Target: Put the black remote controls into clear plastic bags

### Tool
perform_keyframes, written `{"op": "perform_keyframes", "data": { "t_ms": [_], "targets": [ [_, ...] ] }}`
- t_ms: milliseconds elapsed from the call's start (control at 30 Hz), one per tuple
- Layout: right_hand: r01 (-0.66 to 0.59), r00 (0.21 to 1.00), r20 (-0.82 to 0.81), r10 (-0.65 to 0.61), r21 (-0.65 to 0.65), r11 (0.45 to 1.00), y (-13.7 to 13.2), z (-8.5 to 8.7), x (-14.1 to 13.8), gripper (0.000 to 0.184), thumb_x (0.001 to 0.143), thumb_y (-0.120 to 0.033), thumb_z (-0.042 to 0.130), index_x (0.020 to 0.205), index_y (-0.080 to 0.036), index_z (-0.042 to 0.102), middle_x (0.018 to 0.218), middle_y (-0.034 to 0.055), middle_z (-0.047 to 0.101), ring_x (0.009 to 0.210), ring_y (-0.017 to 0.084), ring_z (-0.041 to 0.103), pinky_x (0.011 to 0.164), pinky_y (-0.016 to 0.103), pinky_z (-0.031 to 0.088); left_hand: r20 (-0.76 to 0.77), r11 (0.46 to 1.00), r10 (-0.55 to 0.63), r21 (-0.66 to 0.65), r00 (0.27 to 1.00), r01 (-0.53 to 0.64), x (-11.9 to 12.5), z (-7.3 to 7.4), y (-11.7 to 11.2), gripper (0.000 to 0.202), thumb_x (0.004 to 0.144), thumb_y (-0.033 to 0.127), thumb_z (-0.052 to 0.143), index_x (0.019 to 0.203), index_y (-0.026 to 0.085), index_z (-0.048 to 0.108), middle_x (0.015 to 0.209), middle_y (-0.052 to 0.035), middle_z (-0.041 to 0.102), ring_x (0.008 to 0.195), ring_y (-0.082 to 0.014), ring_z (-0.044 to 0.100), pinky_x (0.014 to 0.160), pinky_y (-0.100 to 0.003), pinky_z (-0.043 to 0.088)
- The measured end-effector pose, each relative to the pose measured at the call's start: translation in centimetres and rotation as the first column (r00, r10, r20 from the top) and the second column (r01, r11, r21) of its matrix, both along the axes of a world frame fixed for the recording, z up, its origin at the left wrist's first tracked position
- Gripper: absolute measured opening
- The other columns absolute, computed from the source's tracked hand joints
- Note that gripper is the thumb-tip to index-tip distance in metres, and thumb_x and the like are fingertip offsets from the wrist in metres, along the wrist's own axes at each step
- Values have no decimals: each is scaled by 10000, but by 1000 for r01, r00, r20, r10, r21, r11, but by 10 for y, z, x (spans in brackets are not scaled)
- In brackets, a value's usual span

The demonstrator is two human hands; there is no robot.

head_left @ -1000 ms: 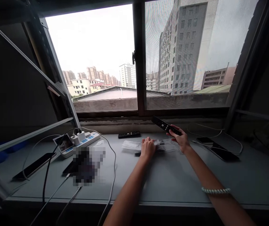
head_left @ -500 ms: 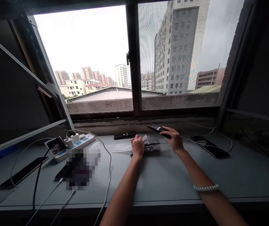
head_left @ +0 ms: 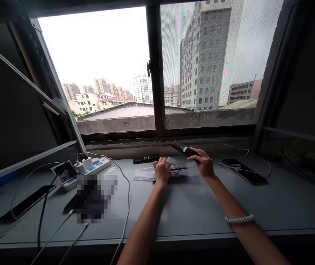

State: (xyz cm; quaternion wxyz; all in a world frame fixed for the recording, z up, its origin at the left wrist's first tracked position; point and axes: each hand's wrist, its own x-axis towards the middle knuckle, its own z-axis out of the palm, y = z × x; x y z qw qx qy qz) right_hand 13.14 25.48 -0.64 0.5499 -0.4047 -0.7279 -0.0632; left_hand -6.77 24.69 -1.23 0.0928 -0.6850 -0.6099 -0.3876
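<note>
My right hand [head_left: 205, 165] is closed around the lower end of a long black remote control [head_left: 179, 146], which has a small white mark near its middle. It is held tilted above the desk, its far end up and to the left. My left hand [head_left: 161, 171] is closed on the crumpled edge of a clear plastic bag [head_left: 170, 161]. Beneath and beside that hand lie clear plastic bags [head_left: 143, 173] with dark items [head_left: 179, 173] inside, whose kind I cannot make out. Another black remote control [head_left: 145, 158] rests behind my left hand, near the window wall.
On the grey desk [head_left: 190, 213], a dark phone [head_left: 246, 172] lies at the right under a white cable. A power strip [head_left: 95, 167] with chargers, a picture [head_left: 64, 172], another dark phone [head_left: 27, 202] and a pixelated item stand left. Cables [head_left: 128, 198] cross the front edge.
The remote control in my right hand has turned slightly, so more of its upper face shows. The plastic at my left fingers has lifted and spread a little. Both hands stay nearly in place.
</note>
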Motion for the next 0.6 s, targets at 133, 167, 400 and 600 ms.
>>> {"op": "perform_keyframes", "data": {
  "t_ms": [133,167,400,600],
  "targets": [
    [-12,994,-109,6,-49,999,4,-1,0,374,705,-30,423,758,-281,695,1185,-27,577,1098,217,513,885,395,445,-1,999,-29,16,1000,29,1,0,-2,133,832,278,541,950,217,539,954,-7,605,901,-158,543,860,-315,297],
    [-26,989,-145,17,-63,998,5,-1,-1,357,690,-33,436,744,-274,694,1175,-24,583,1092,220,519,893,403,442,1,999,-36,14,999,36,1,0,-2,150,827,268,542,969,221,537,956,-7,608,927,-163,538,865,-317,293],
    [-208,864,-498,79,-209,955,2,7,-8,209,606,-69,574,671,-232,688,1072,1,635,1021,233,568,772,352,522,-15,1000,7,-3,1000,-7,0,0,-1,209,788,216,544,997,232,541,970,-24,602,965,-194,508,866,-332,303],
    [-283,753,-658,6,-316,906,-4,13,-14,245,592,-273,725,821,-208,669,820,29,665,636,166,615,420,230,493,-11,1000,6,3,1000,-6,0,-1,-1,336,769,221,554,1101,244,510,1024,-41,554,999,-203,476,891,-339,301]
  ]
}}
